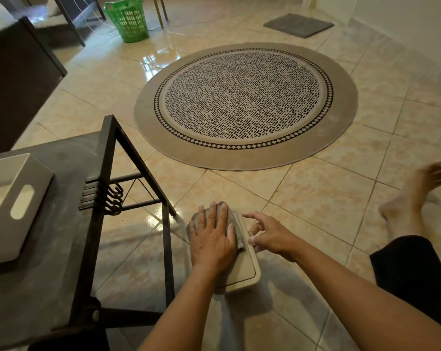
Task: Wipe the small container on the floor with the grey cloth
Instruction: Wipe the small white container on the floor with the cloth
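A small beige container (pixel 247 268) with a flat lid lies on the tiled floor in front of me. The grey cloth (pixel 235 225) is spread over its far left part. My left hand (pixel 211 239) presses flat on the cloth, fingers stretched out, and hides most of it. My right hand (pixel 267 234) hovers at the container's right edge, fingers apart and curled, thumb close to the rim; I cannot tell whether it touches the rim.
A dark metal table (pixel 70 236) with hooks stands at the left, bearing a white bin (pixel 14 201). A round patterned rug (pixel 244 102) lies ahead. A green basket (pixel 129 20) and a grey mat (pixel 299 25) are farther off. My bare foot (pixel 416 193) rests at the right.
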`<state>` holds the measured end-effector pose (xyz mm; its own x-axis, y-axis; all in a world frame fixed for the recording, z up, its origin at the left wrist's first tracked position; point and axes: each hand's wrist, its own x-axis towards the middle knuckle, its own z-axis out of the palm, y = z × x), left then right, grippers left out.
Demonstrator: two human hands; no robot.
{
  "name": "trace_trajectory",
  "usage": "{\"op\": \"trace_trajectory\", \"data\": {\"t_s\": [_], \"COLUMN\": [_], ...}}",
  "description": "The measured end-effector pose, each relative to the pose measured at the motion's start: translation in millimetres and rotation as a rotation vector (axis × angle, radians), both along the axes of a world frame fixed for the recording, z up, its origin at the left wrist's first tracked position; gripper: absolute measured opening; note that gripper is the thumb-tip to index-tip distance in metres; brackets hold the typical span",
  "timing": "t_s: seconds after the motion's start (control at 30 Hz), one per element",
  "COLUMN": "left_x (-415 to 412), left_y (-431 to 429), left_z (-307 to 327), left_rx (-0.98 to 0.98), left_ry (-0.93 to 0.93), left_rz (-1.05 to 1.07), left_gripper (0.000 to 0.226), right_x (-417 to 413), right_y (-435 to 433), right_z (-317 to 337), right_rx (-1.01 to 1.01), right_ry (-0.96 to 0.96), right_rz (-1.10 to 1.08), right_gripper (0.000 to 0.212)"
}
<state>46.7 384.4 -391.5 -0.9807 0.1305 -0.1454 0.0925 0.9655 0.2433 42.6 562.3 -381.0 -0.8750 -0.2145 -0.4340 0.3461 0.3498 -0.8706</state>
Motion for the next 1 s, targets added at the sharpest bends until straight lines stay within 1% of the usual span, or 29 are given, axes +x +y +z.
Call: {"op": "trace_trajectory", "data": {"t_s": [0.3,0.5,0.6,0.77,1.0], "left_x": [54,83,81,68,40], "left_y": [-7,8,14,23,28], "left_z": [0,-4,-8,-1,5], "left_rx": [0.072,0.013,-0.012,0.011,-0.016], "left_ry": [-0.003,0.013,0.023,0.018,-0.023], "left_rz": [-0.006,-0.053,-0.059,-0.102,-0.08], "left_gripper": [0.067,0.063,0.064,0.064,0.061], "right_x": [1,1,3,1,-1], "right_y": [-2,-3,0,7,9], "right_z": [5,6,6,9,6], "right_rx": [0.006,0.011,-0.012,-0.096,-0.098], "right_ry": [-0.007,-0.012,-0.031,-0.123,-0.15], "right_rz": [-0.003,-0.005,0.018,0.09,0.098], "right_gripper": [0.071,0.07,0.071,0.083,0.085]}}
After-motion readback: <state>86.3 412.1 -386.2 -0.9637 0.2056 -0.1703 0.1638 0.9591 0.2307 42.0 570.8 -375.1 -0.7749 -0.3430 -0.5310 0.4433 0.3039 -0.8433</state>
